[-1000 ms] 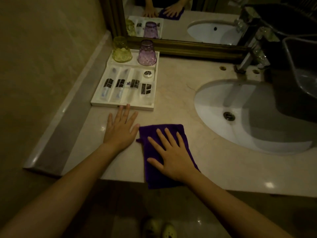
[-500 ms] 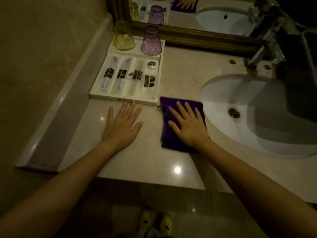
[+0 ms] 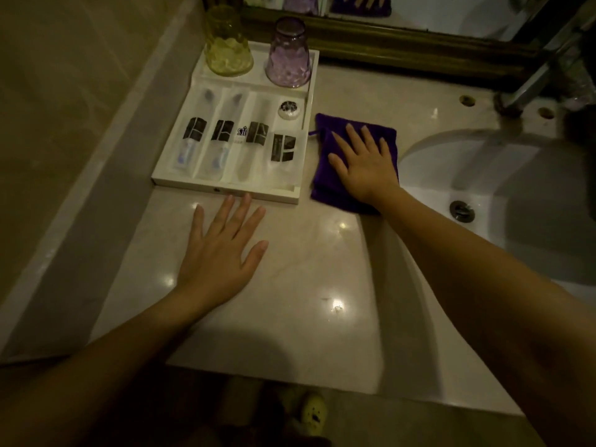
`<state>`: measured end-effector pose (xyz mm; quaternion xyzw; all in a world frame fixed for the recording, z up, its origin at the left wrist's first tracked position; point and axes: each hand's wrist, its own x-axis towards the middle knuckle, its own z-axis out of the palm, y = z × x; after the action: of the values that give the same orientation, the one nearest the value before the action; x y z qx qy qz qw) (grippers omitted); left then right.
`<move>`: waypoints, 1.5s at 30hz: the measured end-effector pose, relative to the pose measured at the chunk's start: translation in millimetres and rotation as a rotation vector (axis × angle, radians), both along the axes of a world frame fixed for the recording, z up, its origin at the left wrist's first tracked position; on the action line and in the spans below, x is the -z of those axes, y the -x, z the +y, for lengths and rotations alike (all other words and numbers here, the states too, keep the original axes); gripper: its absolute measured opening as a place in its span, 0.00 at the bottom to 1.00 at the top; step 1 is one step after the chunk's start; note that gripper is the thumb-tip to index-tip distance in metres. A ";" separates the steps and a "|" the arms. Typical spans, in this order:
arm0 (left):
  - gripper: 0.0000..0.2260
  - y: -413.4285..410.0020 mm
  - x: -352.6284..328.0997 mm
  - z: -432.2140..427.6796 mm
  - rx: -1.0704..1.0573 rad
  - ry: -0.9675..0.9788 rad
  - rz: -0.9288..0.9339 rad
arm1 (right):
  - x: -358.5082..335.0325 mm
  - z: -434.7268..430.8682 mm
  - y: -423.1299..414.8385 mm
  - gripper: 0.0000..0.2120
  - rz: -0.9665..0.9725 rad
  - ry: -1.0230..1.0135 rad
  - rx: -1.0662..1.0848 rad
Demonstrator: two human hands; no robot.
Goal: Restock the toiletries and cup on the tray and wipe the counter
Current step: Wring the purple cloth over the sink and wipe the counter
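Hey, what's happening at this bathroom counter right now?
A person is wiping the counter. The right hand presses flat on a folded purple cloth, which lies between the white tray and the sink. The left hand rests flat and open on the counter, fingertips near the tray's front edge. The tray already looks stocked: wrapped toiletry packets, a small round item, and a yellow cup and purple cup upside down at the back.

purple cloth, white tray, yellow & purple cup
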<state>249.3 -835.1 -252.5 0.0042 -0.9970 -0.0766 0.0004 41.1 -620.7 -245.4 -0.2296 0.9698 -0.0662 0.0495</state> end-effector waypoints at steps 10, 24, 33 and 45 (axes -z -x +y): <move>0.26 -0.5 -5.1 2.2 -0.023 -0.015 -0.043 | 0.2 -3.6 74.1 0.30 -0.023 0.001 -0.055; 0.25 0.4 -5.0 2.0 -0.022 -0.013 -0.040 | -1.8 -23.3 48.0 0.29 0.002 -0.019 -0.199; 0.24 2.5 -3.6 0.7 -0.014 -0.028 -0.040 | -11.1 -6.5 -68.0 0.29 -0.031 -0.012 -0.260; 0.22 3.5 -5.3 2.9 -0.033 -0.027 -0.049 | -10.9 6.2 -187.1 0.29 -0.066 0.030 -0.373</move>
<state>245.8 -832.2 -247.2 0.0228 -0.9954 -0.0900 -0.0226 228.2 -614.5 -234.5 -0.4036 0.9072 -0.0779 0.0892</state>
